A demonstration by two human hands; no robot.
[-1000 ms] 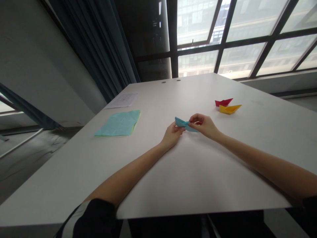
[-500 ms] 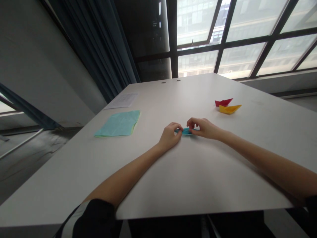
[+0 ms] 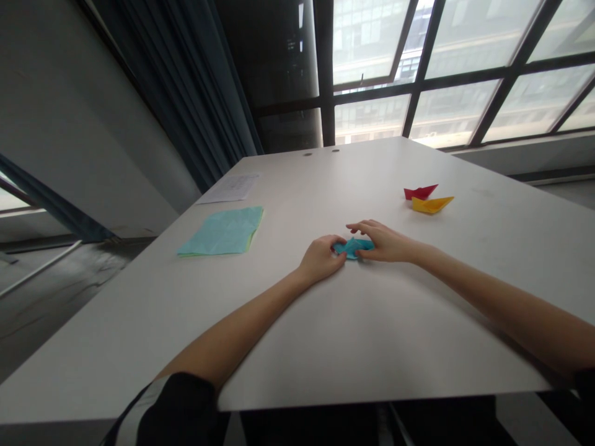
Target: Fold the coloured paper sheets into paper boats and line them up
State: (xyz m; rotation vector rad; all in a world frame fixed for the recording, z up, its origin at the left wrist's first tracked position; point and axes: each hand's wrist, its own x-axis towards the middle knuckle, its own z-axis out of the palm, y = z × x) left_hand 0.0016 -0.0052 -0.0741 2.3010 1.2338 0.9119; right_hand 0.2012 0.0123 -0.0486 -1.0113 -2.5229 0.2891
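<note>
A small folded piece of blue paper lies low over the white table between my two hands. My left hand is closed on its left end, thumb in front and fingers behind. My right hand is at its right end, the thumb touching the paper's near side while the fingers are raised and spread above it. The fingers do not close on the paper.
A stack of light blue and green sheets lies at the left, with a printed white paper behind it. At the right rear stand a red paper boat and a yellow paper boat. The white table reaches toward windows.
The fingers of my right hand have lifted and opened from their pinch. More of the blue paper shows, and it looks wider. My left hand has shifted slightly right and down.
</note>
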